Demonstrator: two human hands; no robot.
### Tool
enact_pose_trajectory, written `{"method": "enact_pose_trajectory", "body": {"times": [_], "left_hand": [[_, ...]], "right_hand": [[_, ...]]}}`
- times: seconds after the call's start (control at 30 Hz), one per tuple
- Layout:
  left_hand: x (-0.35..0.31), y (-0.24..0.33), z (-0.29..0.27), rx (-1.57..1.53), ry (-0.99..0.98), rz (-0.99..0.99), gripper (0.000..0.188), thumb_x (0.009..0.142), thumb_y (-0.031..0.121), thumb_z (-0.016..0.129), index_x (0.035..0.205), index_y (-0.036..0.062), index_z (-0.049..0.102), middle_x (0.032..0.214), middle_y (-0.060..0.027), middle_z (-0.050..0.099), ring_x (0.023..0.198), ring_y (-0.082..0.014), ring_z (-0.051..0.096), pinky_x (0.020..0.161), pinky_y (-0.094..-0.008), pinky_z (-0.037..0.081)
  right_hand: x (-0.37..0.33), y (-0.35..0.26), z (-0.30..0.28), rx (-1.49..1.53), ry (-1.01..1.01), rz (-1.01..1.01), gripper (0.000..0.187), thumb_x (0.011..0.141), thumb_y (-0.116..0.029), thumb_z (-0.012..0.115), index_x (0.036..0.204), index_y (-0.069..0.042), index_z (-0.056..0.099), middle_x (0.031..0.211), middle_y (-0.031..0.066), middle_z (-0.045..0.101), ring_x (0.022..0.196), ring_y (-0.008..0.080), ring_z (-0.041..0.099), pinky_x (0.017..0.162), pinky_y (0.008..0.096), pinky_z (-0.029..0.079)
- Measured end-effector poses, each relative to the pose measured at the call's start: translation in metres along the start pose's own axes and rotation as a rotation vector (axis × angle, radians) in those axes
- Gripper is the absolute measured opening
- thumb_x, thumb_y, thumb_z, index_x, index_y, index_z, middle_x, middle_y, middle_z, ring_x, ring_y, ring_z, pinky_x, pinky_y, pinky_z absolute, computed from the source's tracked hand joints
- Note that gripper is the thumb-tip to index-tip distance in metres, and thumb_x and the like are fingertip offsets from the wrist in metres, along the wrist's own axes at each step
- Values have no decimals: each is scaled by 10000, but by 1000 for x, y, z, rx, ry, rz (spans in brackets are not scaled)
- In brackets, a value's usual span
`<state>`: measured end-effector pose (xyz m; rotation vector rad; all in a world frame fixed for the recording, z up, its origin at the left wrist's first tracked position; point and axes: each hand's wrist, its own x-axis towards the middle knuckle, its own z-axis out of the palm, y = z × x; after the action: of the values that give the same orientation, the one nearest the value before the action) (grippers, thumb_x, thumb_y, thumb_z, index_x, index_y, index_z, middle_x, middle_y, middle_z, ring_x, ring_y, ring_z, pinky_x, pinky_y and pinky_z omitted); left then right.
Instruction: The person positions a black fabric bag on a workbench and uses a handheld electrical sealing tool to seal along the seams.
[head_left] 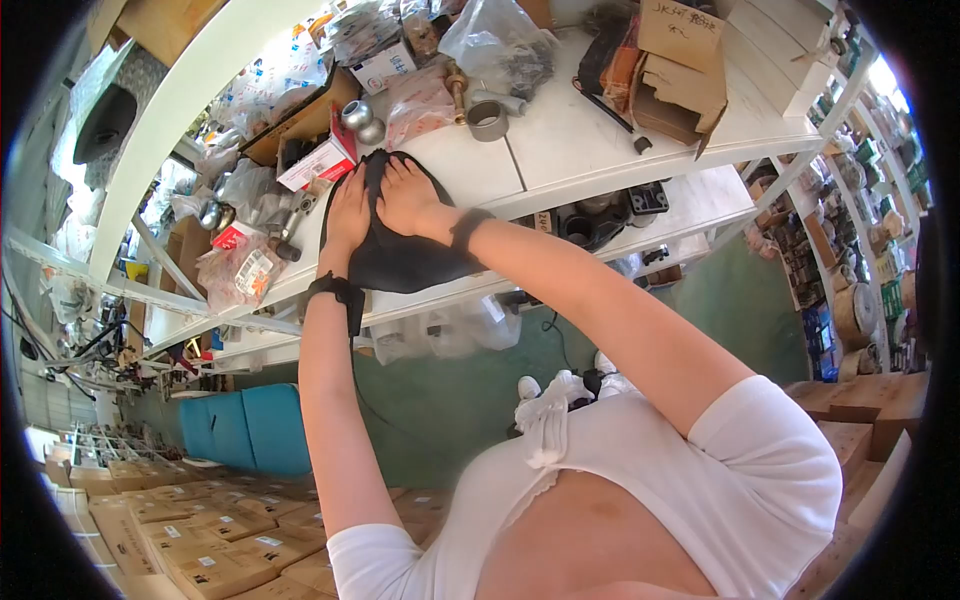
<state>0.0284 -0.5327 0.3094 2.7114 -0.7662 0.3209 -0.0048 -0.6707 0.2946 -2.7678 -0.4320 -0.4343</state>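
Observation:
A black cloth item (400, 262), perhaps a garment or a bag, lies on the white shelf (560, 165) and hangs over its front edge. My left hand (349, 212) rests flat on its left part, fingers stretched toward the back. Beside it, my right hand (408, 200) presses on the upper middle with fingers extended. A raised fold of the cloth runs between the two hands. Dark bands circle both wrists. Just behind the left hand sits a red and white box (320, 163).
Transparent plastic bags (497, 45), metal ball-ended parts (365, 122) and a grey ring (487, 121) crowd the shelf's back. An open cardboard box (680, 85) stands to the right. Below are a lower shelf (690, 205), a teal padded seat (247, 428) and stacked cartons (215, 535).

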Motion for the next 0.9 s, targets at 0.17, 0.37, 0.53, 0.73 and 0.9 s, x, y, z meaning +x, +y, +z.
{"method": "enact_pose_trajectory", "body": {"times": [0.17, 0.37, 0.53, 0.73, 0.9], "left_hand": [[-5, -2, 2, 106, 10, -4, 434, 867, 186, 349, 1287, 90, 301, 1300, -90, 358, 1203, -264, 319, 980, -348, 266], [-12, -2, 0, 172, -29, -119, 436, 887, 253, 292, 1303, 123, 277, 1357, -43, 281, 1248, -246, 258, 998, -380, 234], [-6, -2, 7, 207, -52, -217, 443, 896, 303, 257, 1317, 164, 256, 1375, -15, 251, 1265, -221, 229, 1005, -372, 230], [-7, 7, 8, 245, -72, -394, 490, 881, 369, 244, 1339, 196, 221, 1404, 6, 178, 1288, -228, 171, 1027, -405, 172], [-9, 41, 17, 318, -104, -538, 528, 869, 369, 259, 1348, 157, 196, 1407, -5, 170, 1292, -245, 157, 1029, -414, 162]], "right_hand": [[-10, 2, -2, 48, 12, -66, 524, 821, -317, 348, 1175, 62, 423, 1267, 182, 383, 1233, 282, 281, 1032, 380, 155], [-16, -1, -8, 99, 29, -94, 524, 821, -311, 345, 1188, 57, 410, 1275, 176, 375, 1233, 279, 280, 1033, 379, 155], [-15, 4, -7, 97, 6, -65, 524, 825, -301, 331, 1216, 43, 383, 1300, 163, 348, 1242, 257, 269, 1037, 366, 148], [-22, 9, -14, 162, -4, -98, 505, 833, -294, 334, 1214, 32, 393, 1301, 149, 354, 1242, 244, 275, 1036, 358, 157], [-42, 25, -18, 93, 58, -139, 474, 841, -276, 341, 1188, 37, 423, 1277, 157, 386, 1219, 251, 317, 1023, 366, 193]]}}
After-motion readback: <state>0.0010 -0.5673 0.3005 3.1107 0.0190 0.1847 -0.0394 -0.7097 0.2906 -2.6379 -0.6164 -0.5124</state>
